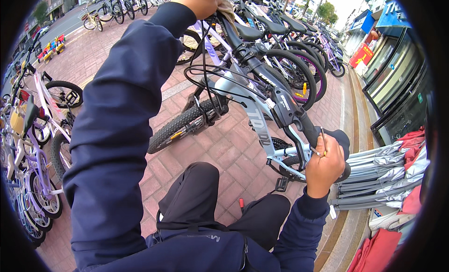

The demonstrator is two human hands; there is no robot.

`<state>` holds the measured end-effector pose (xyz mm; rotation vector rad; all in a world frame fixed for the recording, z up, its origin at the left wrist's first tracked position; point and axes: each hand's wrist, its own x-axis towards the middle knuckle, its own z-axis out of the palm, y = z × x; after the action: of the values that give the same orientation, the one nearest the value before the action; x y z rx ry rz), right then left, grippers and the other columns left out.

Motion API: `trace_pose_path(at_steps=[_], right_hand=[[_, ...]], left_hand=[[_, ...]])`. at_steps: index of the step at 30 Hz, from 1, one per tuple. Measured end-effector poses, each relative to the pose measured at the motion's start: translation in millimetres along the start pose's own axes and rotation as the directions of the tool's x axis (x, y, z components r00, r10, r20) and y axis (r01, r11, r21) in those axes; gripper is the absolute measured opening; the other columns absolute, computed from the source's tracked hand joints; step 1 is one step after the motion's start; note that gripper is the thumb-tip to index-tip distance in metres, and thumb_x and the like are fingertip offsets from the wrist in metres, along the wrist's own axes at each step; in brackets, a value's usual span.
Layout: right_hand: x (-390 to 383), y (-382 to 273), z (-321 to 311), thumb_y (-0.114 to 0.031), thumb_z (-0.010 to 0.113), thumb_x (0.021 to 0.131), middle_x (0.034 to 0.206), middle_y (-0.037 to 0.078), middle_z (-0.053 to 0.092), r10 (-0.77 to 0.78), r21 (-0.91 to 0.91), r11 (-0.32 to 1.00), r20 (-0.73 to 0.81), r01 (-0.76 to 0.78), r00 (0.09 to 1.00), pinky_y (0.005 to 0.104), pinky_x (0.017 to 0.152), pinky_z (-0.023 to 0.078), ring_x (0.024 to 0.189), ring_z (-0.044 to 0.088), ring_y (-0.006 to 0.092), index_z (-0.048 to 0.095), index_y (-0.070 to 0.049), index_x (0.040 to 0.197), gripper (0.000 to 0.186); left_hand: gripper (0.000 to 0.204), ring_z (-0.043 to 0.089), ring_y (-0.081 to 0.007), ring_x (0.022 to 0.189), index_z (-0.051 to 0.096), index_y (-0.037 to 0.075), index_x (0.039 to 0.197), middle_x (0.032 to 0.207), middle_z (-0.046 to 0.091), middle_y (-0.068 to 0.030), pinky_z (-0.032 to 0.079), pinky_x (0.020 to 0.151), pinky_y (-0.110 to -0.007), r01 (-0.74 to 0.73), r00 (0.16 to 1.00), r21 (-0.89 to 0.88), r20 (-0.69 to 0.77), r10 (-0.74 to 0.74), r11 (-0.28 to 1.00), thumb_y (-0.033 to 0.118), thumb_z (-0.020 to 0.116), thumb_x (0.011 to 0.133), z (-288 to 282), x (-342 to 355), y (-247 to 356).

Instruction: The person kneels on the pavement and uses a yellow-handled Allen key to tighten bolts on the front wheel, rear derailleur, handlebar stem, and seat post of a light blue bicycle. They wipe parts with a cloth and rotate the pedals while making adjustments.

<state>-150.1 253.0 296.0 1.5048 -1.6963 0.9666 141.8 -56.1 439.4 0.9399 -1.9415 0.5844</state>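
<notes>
A light blue bicycle (257,124) stands in front of me, its black handlebar (255,66) running from upper left to lower right. At the top edge my left hand (199,3) is closed on a beige cloth (226,9) at the handlebar's far end; its fingers are partly cut off by the picture. My right hand (325,166) pinches a thin metal rod-like piece (322,137) beside the near black grip (308,129); its exact kind is unclear. Black cables (201,68) loop above the front wheel (180,127). The shifter and brake unit (283,106) sits just inward of the grip.
Rows of parked bicycles stand behind (299,61) and on the left (44,169). Folded grey and red fabric on poles (379,173) lies along the steps (358,131) at right. A small red-tipped object (241,202) is on the brick paving (224,178) between my knees.
</notes>
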Motion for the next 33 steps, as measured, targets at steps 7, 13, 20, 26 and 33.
trace_pose_path(at_steps=[7,13,20,26,33], right_hand=[[1,4,3,-0.011,0.065,0.093,0.086,0.012,0.070,-0.005,-0.025,1.000,-0.034,0.004,0.999,0.0424,0.069,0.049,0.076,0.062,0.0351,0.070,-0.004,0.095,0.008],[-1,2,1,-0.012,0.065,0.093,0.087,0.014,0.070,-0.008,-0.010,1.000,-0.031,0.008,0.999,0.0430,0.070,0.049,0.077,0.062,0.0358,0.070,-0.004,0.096,0.010],[-3,0,-1,-0.014,0.063,0.096,0.087,0.014,0.069,0.017,0.040,0.999,-0.010,-0.016,1.000,0.0428,0.071,0.048,0.079,0.063,0.0361,0.069,-0.003,0.097,0.012],[-2,1,-2,-0.011,0.065,0.095,0.085,0.014,0.069,0.010,0.047,0.999,-0.014,-0.010,1.000,0.0418,0.069,0.048,0.077,0.063,0.0354,0.069,-0.003,0.097,0.009],[-3,1,0,-0.011,0.065,0.094,0.087,0.015,0.069,0.010,0.062,0.998,-0.031,-0.008,0.999,0.0414,0.069,0.048,0.077,0.063,0.0347,0.069,-0.003,0.098,0.010]], left_hand=[[0.019,0.069,-0.0409,0.072,0.068,0.003,0.069,0.076,0.067,-0.0234,0.057,0.068,-0.050,-0.010,0.993,0.071,-0.117,0.019,0.997,0.020,0.068,0.078,-10,-9,31],[0.026,0.073,-0.0365,0.087,0.078,0.005,0.085,0.090,0.074,-0.0191,0.059,0.079,-0.044,0.168,0.957,0.178,0.208,-0.204,0.969,0.030,0.074,0.076,-16,8,47],[0.027,0.073,-0.0349,0.087,0.079,0.005,0.083,0.087,0.074,-0.0201,0.058,0.080,-0.045,0.007,0.924,0.284,0.366,-0.115,0.959,0.030,0.075,0.073,-10,37,31],[0.020,0.071,-0.0380,0.079,0.076,0.002,0.076,0.080,0.071,-0.0220,0.057,0.072,-0.046,-0.141,0.896,0.219,0.443,0.030,0.965,0.022,0.072,0.075,-11,47,11],[0.019,0.069,-0.0392,0.075,0.072,0.000,0.072,0.074,0.069,-0.0224,0.056,0.070,-0.046,-0.102,0.926,0.159,0.377,0.036,0.982,0.017,0.066,0.076,2,49,-10]])
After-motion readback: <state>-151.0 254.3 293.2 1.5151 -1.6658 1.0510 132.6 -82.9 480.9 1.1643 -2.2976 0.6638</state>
